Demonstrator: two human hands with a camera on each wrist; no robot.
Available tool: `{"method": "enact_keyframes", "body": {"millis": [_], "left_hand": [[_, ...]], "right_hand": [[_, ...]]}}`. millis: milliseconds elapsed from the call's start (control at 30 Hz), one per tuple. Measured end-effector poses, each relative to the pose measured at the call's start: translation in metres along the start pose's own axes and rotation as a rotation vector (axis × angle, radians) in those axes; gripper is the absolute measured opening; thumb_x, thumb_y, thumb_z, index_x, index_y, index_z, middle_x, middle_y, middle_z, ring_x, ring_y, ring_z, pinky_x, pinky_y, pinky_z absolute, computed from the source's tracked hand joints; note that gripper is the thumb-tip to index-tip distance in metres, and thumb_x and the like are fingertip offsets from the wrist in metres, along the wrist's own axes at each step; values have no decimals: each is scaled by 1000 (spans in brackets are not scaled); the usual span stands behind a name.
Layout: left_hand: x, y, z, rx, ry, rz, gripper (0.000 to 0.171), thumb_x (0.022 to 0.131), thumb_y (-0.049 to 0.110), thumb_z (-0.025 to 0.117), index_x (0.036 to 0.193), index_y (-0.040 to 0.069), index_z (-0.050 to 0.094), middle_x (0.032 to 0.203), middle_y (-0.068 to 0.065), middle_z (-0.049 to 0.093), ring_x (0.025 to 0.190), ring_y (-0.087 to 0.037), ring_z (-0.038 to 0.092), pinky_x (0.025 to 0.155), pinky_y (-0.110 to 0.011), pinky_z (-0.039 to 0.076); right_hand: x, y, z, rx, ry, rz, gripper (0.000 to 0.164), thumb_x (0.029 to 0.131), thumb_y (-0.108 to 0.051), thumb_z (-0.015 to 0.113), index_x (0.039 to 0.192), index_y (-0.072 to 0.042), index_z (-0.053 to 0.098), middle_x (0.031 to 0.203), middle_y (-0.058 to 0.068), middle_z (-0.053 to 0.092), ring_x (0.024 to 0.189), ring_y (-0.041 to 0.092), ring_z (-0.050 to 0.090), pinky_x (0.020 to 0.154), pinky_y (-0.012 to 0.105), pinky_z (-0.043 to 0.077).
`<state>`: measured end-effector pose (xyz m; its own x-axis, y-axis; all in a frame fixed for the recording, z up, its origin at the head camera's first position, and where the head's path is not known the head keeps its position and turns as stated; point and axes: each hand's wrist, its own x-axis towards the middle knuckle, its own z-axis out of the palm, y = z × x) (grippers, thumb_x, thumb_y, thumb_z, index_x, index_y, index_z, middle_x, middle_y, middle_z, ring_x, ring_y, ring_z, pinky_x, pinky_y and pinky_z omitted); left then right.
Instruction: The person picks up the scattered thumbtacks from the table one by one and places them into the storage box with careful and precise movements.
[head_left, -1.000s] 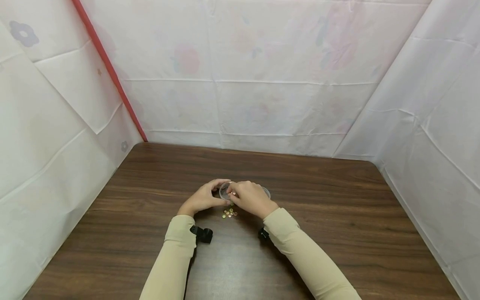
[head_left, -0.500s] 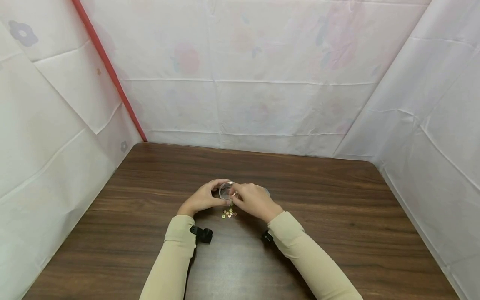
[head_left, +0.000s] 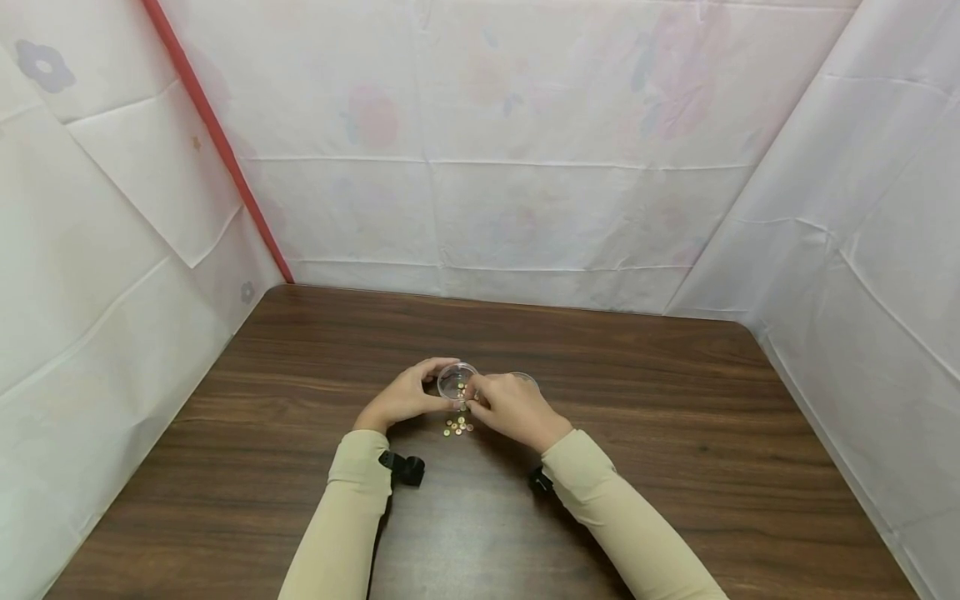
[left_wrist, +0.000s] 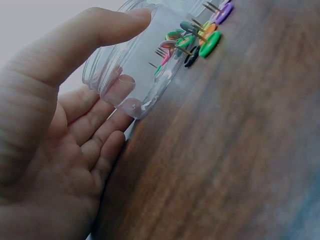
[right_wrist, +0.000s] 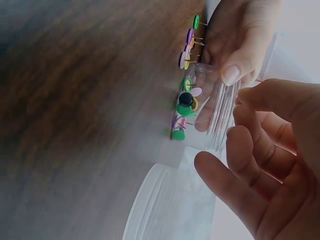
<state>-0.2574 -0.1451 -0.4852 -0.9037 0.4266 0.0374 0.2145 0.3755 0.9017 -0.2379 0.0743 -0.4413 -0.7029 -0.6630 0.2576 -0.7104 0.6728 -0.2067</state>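
A clear plastic jar with a threaded mouth stands on the table. My left hand grips it, thumb on the near side and fingers round the far side. Coloured thumbtacks lie on the jar's floor. My right hand is at the jar's right rim; in the right wrist view its fingers are loosely bent beside the mouth, with nothing seen between them. More thumbtacks, several in number, lie on the table just before the jar, pins up in the left wrist view.
A second clear round container stands right of the jar, partly behind my right hand in the head view. The dark wooden table is bordered by pale patterned cloth at the back and both sides.
My right hand has drawn back from over the jar's mouth to its right rim. Tacks at its fingertips are gone from there, and tacks now show inside the jar. My left hand stays put.
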Motion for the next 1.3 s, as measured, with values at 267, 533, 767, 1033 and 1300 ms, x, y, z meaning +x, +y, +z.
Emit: {"method": "enact_keyframes", "body": {"millis": [267, 533, 767, 1033, 1300], "left_hand": [[0, 0, 0, 5, -6, 11, 73, 75, 29, 78, 139, 19, 44, 124, -6, 54, 108, -20, 50, 91, -51, 42], [-12, 34, -4, -42, -50, 15, 72, 78, 13, 75, 140, 4, 39, 125, -24, 52, 110, -34, 49, 92, -55, 41], [-5, 17, -3, -34, -41, 25, 74, 76, 17, 77, 140, 7, 40, 125, -21, 53, 111, -33, 50, 93, -58, 39], [1, -2, 1, -6, -1, 20, 74, 73, 27, 80, 137, 19, 44, 121, -7, 57, 106, -19, 52, 92, -51, 42], [1, -3, 1, 3, 12, 17, 74, 72, 29, 81, 136, 21, 46, 117, -1, 58, 103, -14, 53, 91, -49, 44]], "right_hand": [[-3, 0, 4, 84, -85, -32, 5, 87, -18, 60, 87, -19, 65, 67, -12, 57, 54, -1, 47, 49, 19, 41], [-4, -2, 10, 125, -166, -49, 4, 87, -18, 63, 86, -16, 66, 65, -12, 57, 54, -3, 47, 51, 18, 42], [-4, -4, 10, 108, -203, -12, 5, 86, -22, 66, 85, -17, 66, 61, -13, 53, 52, -2, 46, 50, 18, 41], [-4, -6, 10, 73, -209, -5, 4, 86, -21, 65, 84, -18, 66, 69, -11, 61, 55, -3, 48, 51, 19, 45], [-4, -7, 9, 56, -204, -15, 5, 86, -19, 64, 82, -18, 66, 72, -9, 64, 57, -3, 49, 52, 21, 46]]}}
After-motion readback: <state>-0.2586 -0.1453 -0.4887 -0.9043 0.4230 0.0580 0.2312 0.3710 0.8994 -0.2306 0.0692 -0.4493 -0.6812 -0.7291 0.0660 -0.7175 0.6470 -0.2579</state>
